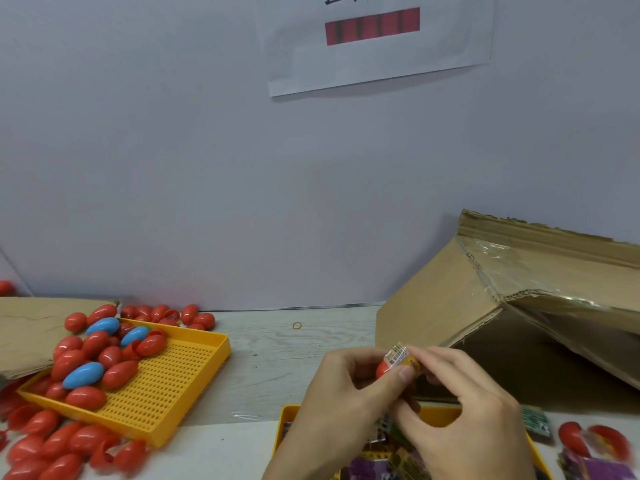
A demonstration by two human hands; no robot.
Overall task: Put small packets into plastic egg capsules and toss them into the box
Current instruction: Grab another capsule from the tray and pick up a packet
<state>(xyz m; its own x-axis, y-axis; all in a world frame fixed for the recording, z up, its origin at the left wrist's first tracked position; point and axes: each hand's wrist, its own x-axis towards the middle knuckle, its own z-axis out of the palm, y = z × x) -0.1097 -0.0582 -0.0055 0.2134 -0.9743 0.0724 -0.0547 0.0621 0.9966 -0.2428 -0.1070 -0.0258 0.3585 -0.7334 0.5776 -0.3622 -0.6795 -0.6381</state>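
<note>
Hands: left hand (341, 393) grips a red egg capsule (383, 368) between thumb and curled fingers; right hand (464, 403) pinches a small packet (398, 355) at the capsule's mouth.
Capsule and packet: held up just left of the cardboard box (512, 306), above the desk (277, 355).
Box: lies tipped on the desk, opening toward the hands.
Perforated yellow tray (166, 382): well left of the box, carrying red and blue capsules (83, 375), more red ones spilled around it.
Second yellow tray (287, 415): under the hands, holding packets.
Rubber band (297, 326): on the desk left of the box.
</note>
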